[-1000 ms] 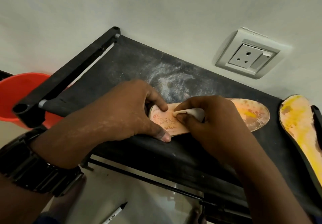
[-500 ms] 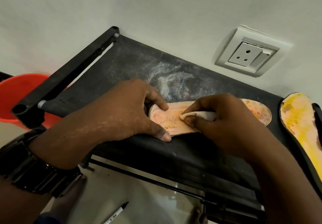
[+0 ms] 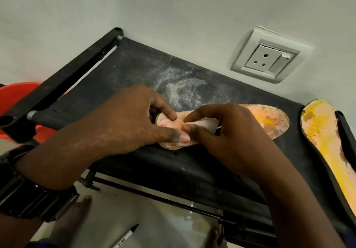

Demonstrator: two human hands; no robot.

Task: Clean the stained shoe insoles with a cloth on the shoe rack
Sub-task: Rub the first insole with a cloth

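Head view, 1 frame.

1. Shoe rack (image 3: 134,70): black frame with a black fabric top shelf, set against a pale wall (image 3: 173,6) and running from 10 o'clock to 4 o'clock. A white dusty patch (image 3: 183,87) marks the fabric just past the hands, toward 12 o'clock.
2. Insole (image 3: 269,120): orange-pink with yellow and reddish stains, lying flat on the top shelf at centre. Its toe end points to 3 o'clock and its heel end to 9 o'clock.
3. Left hand (image 3: 125,120): fingers curled, thumb and forefinger pinching the heel end of the insole and pinning it to the shelf. A black wristwatch (image 3: 28,195) sits on the wrist at 8 o'clock.
4. Right hand (image 3: 227,134): thumb and fingers closed on a small bunched white cloth (image 3: 208,124), which is pressed to the middle of the insole, just beside the left thumb.
5. Second insole (image 3: 323,138): heavily yellow-stained, at 3 to 4 o'clock on the right end of the shelf, apart from the first.
6. Wall socket (image 3: 265,58): white, on the wall at 1 o'clock.
7. Orange tub (image 3: 13,95): at 9 o'clock, partly hidden behind the rack frame.
8. Marker pen (image 3: 125,236): on the floor (image 3: 154,218) at 7 o'clock, below the rack.
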